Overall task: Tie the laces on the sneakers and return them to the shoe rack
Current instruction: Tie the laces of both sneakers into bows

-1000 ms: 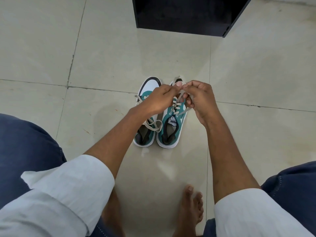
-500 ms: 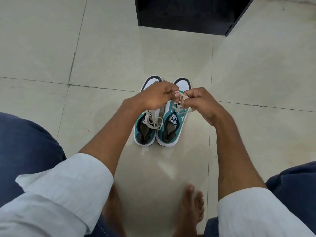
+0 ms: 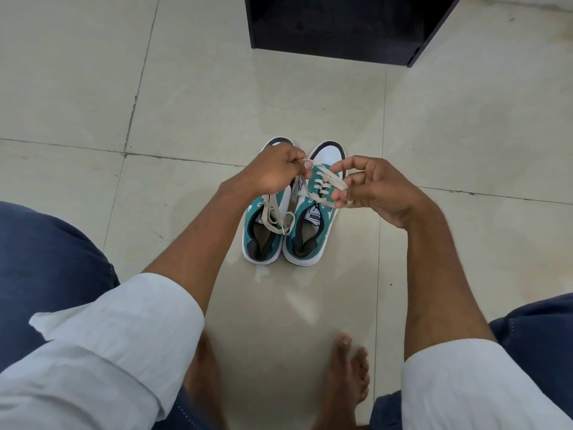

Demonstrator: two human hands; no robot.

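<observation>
**A:** Start close in. What's nearest?

**B:** Rolled white sleeves (image 3: 102,330), blue trousers and a bare foot (image 3: 347,380) on the tiled floor (image 3: 93,88). Past them stand the two teal sneakers, side by side and touching, heels toward the person. The left sneaker (image 3: 263,234) has a loose loop of lace lying across its opening; I'd guess it's tied, but slackly.

**A:** And the hands?

**B:** Both are above the right sneaker (image 3: 313,218), each on one end of its lace (image 3: 328,183). The left hand (image 3: 273,173) is curled closed, nipping its end between thumb and forefinger. The right hand (image 3: 375,187) has its end drawn taut over the fingers, thumb and forefinger close together, the others fanned out.

**A:** So which step is this?

**B:** Tying the right sneaker, knot not yet formed, by my reading. Next the ends need crossing and cinching down, then loops, then carrying the pair away.

**A:** Anything you can't make out?

**B:** The left hand covers the toe of the left sneaker and whatever its lace does there. Farthest off, a dark cabinet (image 3: 335,26) is cut by the top edge; it may be the shoe rack, though no shelves show.
</observation>
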